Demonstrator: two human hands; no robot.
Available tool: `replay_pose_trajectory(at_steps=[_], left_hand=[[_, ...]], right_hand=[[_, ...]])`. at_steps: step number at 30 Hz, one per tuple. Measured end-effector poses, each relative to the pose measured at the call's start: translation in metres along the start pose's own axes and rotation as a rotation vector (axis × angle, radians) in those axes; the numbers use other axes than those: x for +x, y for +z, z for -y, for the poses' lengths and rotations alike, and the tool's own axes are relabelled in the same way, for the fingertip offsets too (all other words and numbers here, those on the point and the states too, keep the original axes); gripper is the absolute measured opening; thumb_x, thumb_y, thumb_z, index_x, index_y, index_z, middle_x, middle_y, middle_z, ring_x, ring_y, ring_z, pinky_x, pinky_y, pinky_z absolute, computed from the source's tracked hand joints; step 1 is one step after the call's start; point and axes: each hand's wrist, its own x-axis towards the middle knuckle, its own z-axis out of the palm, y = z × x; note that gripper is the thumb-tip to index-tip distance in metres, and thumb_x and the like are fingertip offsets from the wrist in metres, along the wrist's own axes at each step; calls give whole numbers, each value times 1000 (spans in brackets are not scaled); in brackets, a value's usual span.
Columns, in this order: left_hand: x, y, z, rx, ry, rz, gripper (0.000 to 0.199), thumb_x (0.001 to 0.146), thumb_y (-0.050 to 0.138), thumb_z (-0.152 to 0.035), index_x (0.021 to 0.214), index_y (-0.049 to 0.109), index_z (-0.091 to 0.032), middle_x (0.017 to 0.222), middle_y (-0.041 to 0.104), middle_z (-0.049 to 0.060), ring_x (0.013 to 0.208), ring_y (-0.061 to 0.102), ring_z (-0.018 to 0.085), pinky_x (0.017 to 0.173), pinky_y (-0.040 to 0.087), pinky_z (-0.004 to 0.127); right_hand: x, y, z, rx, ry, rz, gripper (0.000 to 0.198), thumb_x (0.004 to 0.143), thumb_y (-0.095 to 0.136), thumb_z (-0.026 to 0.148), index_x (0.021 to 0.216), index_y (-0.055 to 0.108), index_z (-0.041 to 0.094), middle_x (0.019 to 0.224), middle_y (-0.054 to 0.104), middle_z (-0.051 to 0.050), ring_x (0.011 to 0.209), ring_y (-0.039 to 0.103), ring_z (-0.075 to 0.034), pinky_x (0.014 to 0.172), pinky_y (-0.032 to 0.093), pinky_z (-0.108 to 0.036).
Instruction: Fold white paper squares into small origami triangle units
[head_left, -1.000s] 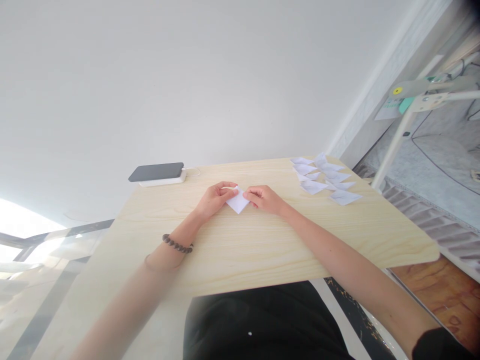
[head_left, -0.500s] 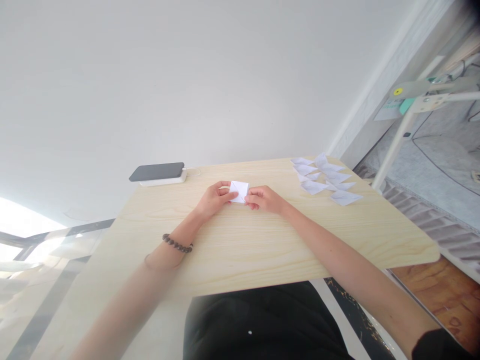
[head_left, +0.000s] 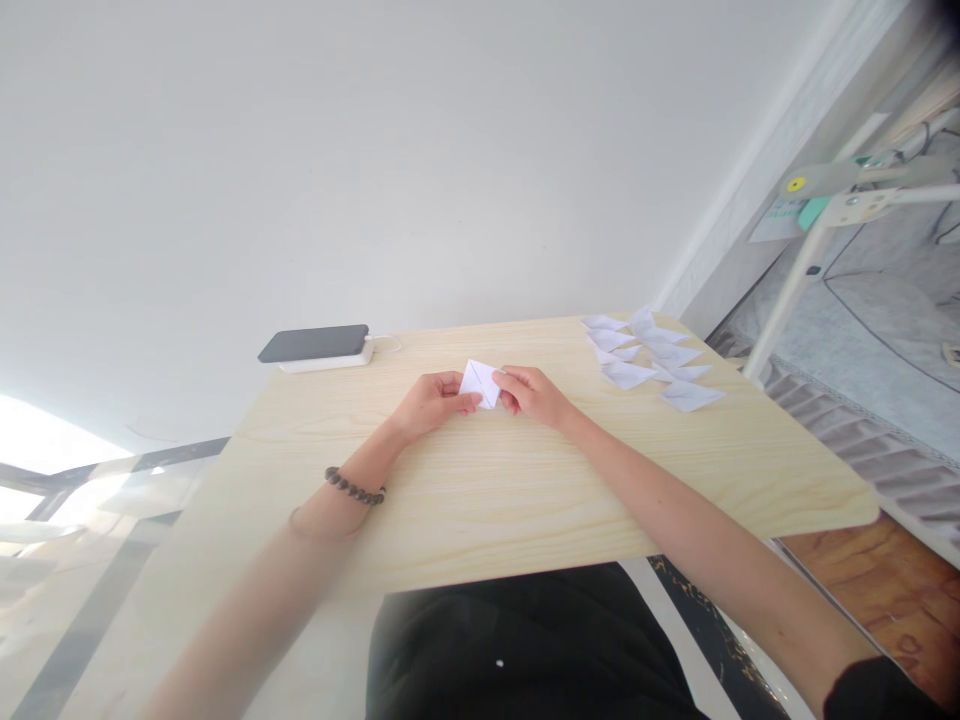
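Note:
A small square of folded white paper (head_left: 478, 380), with a diagonal line across its face, is held between both hands over the middle of the table. My left hand (head_left: 433, 400) pinches its left side, the thumb lying along the lower edge. At the opposite side, my right hand (head_left: 531, 392) grips the paper's right corner between thumb and curled fingers. The paper is turned slightly, so its corners point up and down. Its underside and the fingertips behind it are hidden.
Several folded white paper pieces (head_left: 628, 374) lie grouped at the table's back right. A dark phone (head_left: 315, 342) rests on a white block at the back left, a white cable beside it. Behind the wooden table (head_left: 480, 500) rises a pale wall; a white metal frame (head_left: 787, 290) stands at right.
The folded paper has rotated a little between my hands. My left thumb has slid down to its lower edge, and my right thumb has moved up to the right corner.

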Motion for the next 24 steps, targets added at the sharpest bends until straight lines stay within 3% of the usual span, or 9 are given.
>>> replay_pose_trajectory(at_steps=[3, 11, 18, 24], left_hand=[[-1, 1, -1, 3, -17, 3, 29, 65, 67, -35, 81, 65, -11, 67, 64, 4, 62, 56, 12, 65, 45, 27], [2, 2, 0, -87, -61, -162, 39, 68, 63, -44, 87, 66, -10, 84, 68, 10, 82, 62, 21, 73, 50, 33], [0, -2, -1, -80, -90, -194, 36, 67, 64, -44, 78, 65, -9, 74, 68, 11, 73, 64, 21, 75, 50, 35], [-1, 0, -5, -98, -118, -182, 36, 68, 63, -44, 78, 62, -10, 72, 68, 10, 71, 64, 20, 72, 51, 34]], right_hand=[[0, -1, 0, 29, -19, -15, 35, 81, 41, 42, 58, 41, 17, 49, 44, 4, 45, 42, -6, 47, 34, -20], [1, -3, -1, 47, 16, -6, 32, 81, 41, 42, 63, 44, 16, 55, 46, 3, 48, 42, -6, 47, 34, -19], [1, -3, -2, -118, -9, -17, 30, 78, 44, 41, 65, 51, 15, 59, 52, 1, 53, 46, -8, 51, 35, -20], [1, -3, -2, -73, 0, -10, 40, 81, 37, 47, 64, 52, 14, 56, 49, 0, 52, 44, -8, 52, 35, -21]])
